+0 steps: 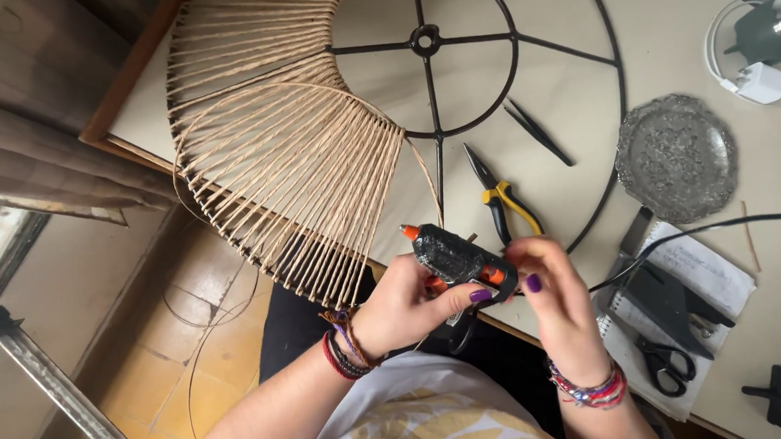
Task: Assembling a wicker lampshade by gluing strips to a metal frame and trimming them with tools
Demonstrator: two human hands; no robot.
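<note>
A black glue gun (453, 258) with an orange tip is being held by both hands just above the near edge of the table (665, 18). The left hand (404, 308) is being wrapped closely around the handle from below, with the thumb laid across the body of the gun, so the grip is closed on it. The right hand (555, 300) is being pressed against the back end of the gun, where the fingertips are pinching narrowly; what exactly is being pinched there cannot be told. The orange tip is being pointed to the left and slightly away from the person, toward the woven part of a lampshade frame (524, 52).

The frame, made of black wire rings and spokes, is being rested flat on the table, and about one half of it is being covered by beige paper cord (290, 180) strung tightly between the inner and the outer ring. Inside the outer ring, pliers (501, 200) with yellow handles and black tweezers (537, 132) are lying. A black cable (703, 227) is running from the gun to the right, over a notebook (680, 302) on which scissors (665, 361) are lying. A round silver dish (675, 157) is standing farther right.
</note>
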